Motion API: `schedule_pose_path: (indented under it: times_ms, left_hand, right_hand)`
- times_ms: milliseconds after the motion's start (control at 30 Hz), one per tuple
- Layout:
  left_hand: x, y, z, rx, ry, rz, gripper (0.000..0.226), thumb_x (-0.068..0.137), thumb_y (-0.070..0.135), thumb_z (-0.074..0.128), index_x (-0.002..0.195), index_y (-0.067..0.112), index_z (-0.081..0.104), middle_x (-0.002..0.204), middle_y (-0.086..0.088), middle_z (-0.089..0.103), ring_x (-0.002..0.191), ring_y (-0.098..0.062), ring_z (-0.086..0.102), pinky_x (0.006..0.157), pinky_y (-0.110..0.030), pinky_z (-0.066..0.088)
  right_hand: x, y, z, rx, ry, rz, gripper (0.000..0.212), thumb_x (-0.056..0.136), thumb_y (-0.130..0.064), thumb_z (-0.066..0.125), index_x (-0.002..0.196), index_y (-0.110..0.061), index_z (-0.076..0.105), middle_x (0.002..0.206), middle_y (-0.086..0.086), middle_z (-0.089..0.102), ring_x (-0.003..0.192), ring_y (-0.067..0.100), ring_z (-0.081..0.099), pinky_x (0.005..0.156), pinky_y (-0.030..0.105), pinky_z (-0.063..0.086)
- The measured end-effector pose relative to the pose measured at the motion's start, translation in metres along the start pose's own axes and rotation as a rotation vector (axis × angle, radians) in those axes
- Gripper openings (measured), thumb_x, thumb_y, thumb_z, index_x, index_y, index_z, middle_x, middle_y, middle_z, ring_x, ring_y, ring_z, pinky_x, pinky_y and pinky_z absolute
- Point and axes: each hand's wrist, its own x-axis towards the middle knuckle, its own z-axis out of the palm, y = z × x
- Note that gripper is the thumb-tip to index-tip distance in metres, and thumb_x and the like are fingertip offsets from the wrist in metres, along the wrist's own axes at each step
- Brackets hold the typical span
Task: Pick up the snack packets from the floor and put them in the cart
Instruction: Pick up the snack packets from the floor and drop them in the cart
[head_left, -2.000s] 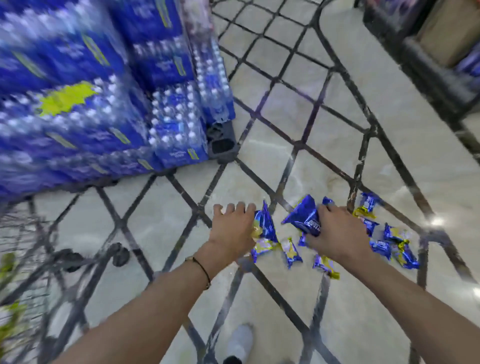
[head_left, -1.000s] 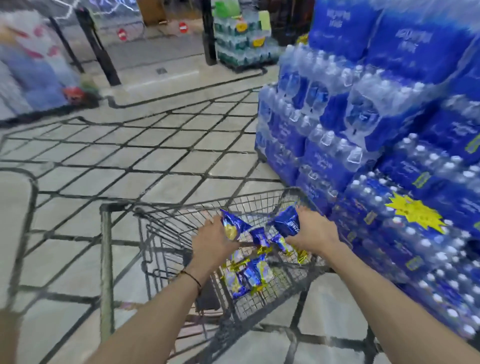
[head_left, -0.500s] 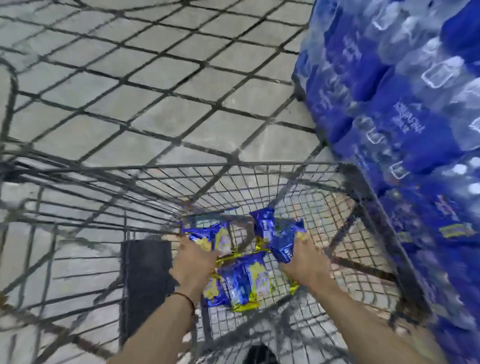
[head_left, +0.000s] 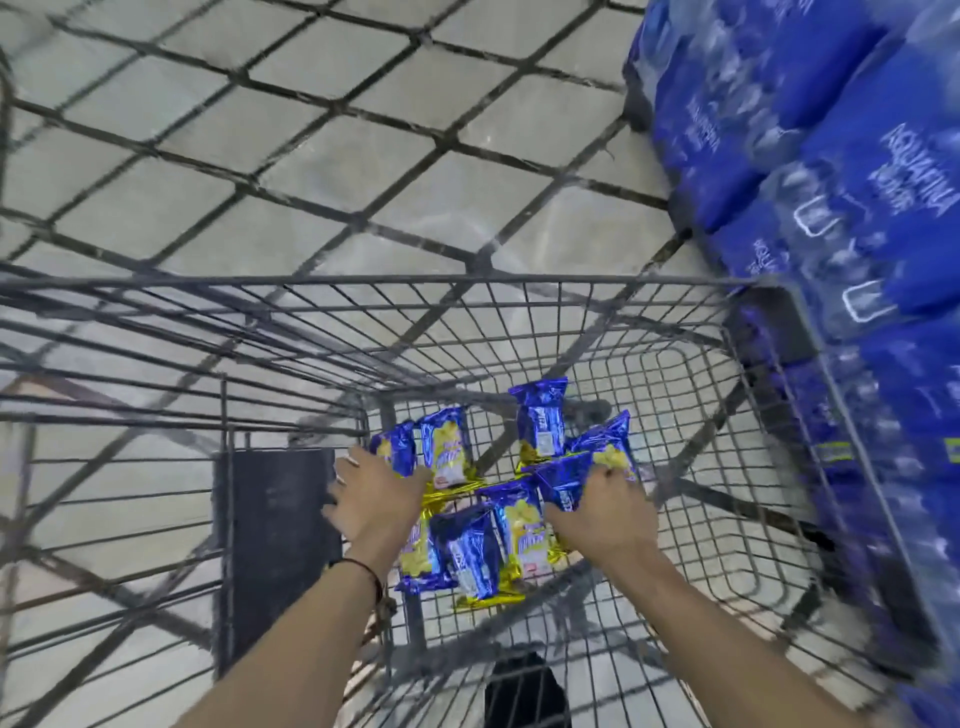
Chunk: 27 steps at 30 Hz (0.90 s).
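Observation:
Several blue and yellow snack packets (head_left: 470, 553) lie on the floor of the wire cart (head_left: 363, 281). My left hand (head_left: 376, 501) is low inside the cart with its fingers spread. Two packets (head_left: 447, 452) lie just past its fingertips, and I cannot tell whether they touch. My right hand (head_left: 605, 514) is beside it, its fingers curled on a blue packet (head_left: 563, 480) that rests on the pile. Another packet (head_left: 540, 418) stands tilted against the far mesh.
A tall stack of blue shrink-wrapped water bottle packs (head_left: 841, 171) presses against the cart's right side. A dark flap (head_left: 280, 545) sits at the cart's left. Tiled floor with dark lines (head_left: 322, 140) lies beyond the cart. A dark shoe (head_left: 524, 693) shows below.
Both hands carried packets from the floor to the cart and lowered them inside. My left hand's fingers have spread and its packets now lie on the cart floor.

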Motion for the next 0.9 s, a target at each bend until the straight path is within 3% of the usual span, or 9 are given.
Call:
schedule_pose_path:
  times_ms: [167, 233, 467, 633, 800, 900]
  left_hand:
    - [-0.031, 0.014, -0.056, 0.141, -0.020, 0.247, 0.088, 0.079, 0.071, 0.060, 0.141, 0.012, 0.040, 0.144, -0.011, 0.045, 0.131, -0.034, 0.044, 0.103, -0.049, 0.039]
    - [-0.051, 0.025, -0.082, 0.181, -0.006, 0.390, 0.085, 0.080, 0.071, 0.057, 0.142, 0.014, 0.041, 0.145, -0.011, 0.045, 0.131, -0.033, 0.044, 0.104, -0.048, 0.040]
    - [-0.165, 0.063, -0.172, 0.219, 0.019, 0.892, 0.075, 0.076, 0.068, 0.062, 0.129, 0.016, 0.048, 0.131, -0.010, 0.053, 0.123, -0.033, 0.049, 0.098, -0.045, 0.044]
    - [-0.284, 0.064, -0.213, 0.290, 0.024, 1.207, 0.071, 0.079, 0.065, 0.059, 0.130, 0.016, 0.050, 0.134, -0.011, 0.054, 0.124, -0.034, 0.050, 0.099, -0.047, 0.045]
    - [-0.425, 0.040, -0.213, 0.370, 0.035, 1.566, 0.070, 0.079, 0.065, 0.061, 0.123, 0.012, 0.052, 0.125, -0.016, 0.060, 0.118, -0.037, 0.056, 0.095, -0.044, 0.045]
    - [-0.513, 0.006, -0.192, 0.358, -0.051, 1.710, 0.066, 0.078, 0.063, 0.063, 0.121, 0.015, 0.052, 0.127, -0.014, 0.055, 0.119, -0.038, 0.053, 0.096, -0.046, 0.045]
  right_hand:
    - [-0.038, 0.001, -0.057, -0.009, 0.082, -0.022, 0.074, 0.079, -0.070, 0.053, 0.127, -0.014, 0.045, 0.119, 0.009, 0.059, 0.110, 0.029, 0.057, 0.082, 0.039, 0.050]
    - [-0.062, 0.002, -0.085, -0.006, 0.128, -0.001, 0.072, 0.082, -0.068, 0.051, 0.132, -0.016, 0.044, 0.124, 0.009, 0.057, 0.116, 0.031, 0.052, 0.087, 0.041, 0.049]
    - [-0.212, 0.039, -0.154, 0.122, 0.403, 0.222, 0.061, 0.083, -0.060, 0.051, 0.130, -0.021, 0.046, 0.130, 0.008, 0.053, 0.125, 0.029, 0.046, 0.095, 0.042, 0.045]
    - [-0.356, 0.094, -0.143, 0.191, 0.555, 0.478, 0.056, 0.083, -0.061, 0.047, 0.125, -0.023, 0.048, 0.125, 0.007, 0.054, 0.122, 0.031, 0.046, 0.094, 0.045, 0.045]
    - [-0.512, 0.161, -0.112, 0.342, 0.575, 0.755, 0.053, 0.083, -0.060, 0.046, 0.123, -0.026, 0.046, 0.127, 0.006, 0.053, 0.122, 0.032, 0.048, 0.093, 0.047, 0.043]
    - [-0.609, 0.200, -0.076, 0.401, 0.564, 0.894, 0.053, 0.086, -0.052, 0.045, 0.129, -0.022, 0.043, 0.132, 0.010, 0.048, 0.124, 0.033, 0.044, 0.094, 0.047, 0.044]
